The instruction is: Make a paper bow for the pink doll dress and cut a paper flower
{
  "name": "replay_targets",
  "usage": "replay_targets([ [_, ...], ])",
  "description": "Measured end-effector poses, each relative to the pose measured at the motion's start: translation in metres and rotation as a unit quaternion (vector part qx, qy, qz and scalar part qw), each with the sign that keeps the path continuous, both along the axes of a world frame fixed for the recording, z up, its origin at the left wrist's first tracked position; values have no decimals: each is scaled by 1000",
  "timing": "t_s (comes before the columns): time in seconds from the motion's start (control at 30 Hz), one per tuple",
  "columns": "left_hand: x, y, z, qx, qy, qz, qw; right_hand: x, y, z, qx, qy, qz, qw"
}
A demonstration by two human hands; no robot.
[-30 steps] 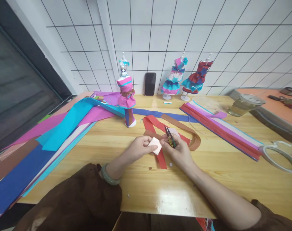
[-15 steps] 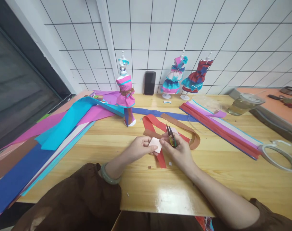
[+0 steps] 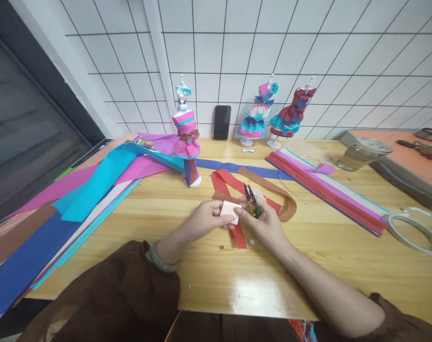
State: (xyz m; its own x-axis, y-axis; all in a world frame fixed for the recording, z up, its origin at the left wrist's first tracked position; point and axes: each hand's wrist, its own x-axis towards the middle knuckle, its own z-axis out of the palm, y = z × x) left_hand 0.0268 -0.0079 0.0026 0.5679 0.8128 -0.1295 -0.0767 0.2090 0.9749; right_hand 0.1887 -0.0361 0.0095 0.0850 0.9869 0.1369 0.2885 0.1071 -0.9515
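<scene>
Between thumb and fingers, my left hand (image 3: pixel 206 219) pinches a small folded square of pale pink paper (image 3: pixel 230 212). My right hand (image 3: pixel 265 223) has its thumb and fingertip at the square's right edge. Tucked in that same hand is a pair of small scissors (image 3: pixel 252 200), blades pointing up and away from me. Beneath both hands a red paper strip (image 3: pixel 239 237) lies crossed over itself on the table, with a brown strip (image 3: pixel 290 202) looping to its right. Another pale pink piece (image 3: pixel 259 194) shows partly behind the scissors.
A dress form in pink (image 3: pixel 186 137) stands ahead; two more dressed forms (image 3: pixel 257 116) are near the wall beside an upright phone (image 3: pixel 222 122). Coloured paper strips (image 3: pixel 76 204) cover the left side. Folded paper (image 3: pixel 326 190), a tape roll (image 3: pixel 413 232) and a cup (image 3: pixel 361 154) are right.
The pink square has turned slightly in my fingers, its top edge now more level. The scissors have tilted a little to the left. Everything on the table stays put.
</scene>
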Motion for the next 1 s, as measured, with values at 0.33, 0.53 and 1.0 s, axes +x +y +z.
replay_targets([
  [0.33,0,0,2,16,-24,22,999,-1,1,2,0,1,16,1000],
  [0.53,-1,2,0,27,-6,33,999,1,1,0,6,-17,12,1000],
  [1.0,0,4,-4,39,3,49,998,2,3,-2,27,-41,56,997],
])
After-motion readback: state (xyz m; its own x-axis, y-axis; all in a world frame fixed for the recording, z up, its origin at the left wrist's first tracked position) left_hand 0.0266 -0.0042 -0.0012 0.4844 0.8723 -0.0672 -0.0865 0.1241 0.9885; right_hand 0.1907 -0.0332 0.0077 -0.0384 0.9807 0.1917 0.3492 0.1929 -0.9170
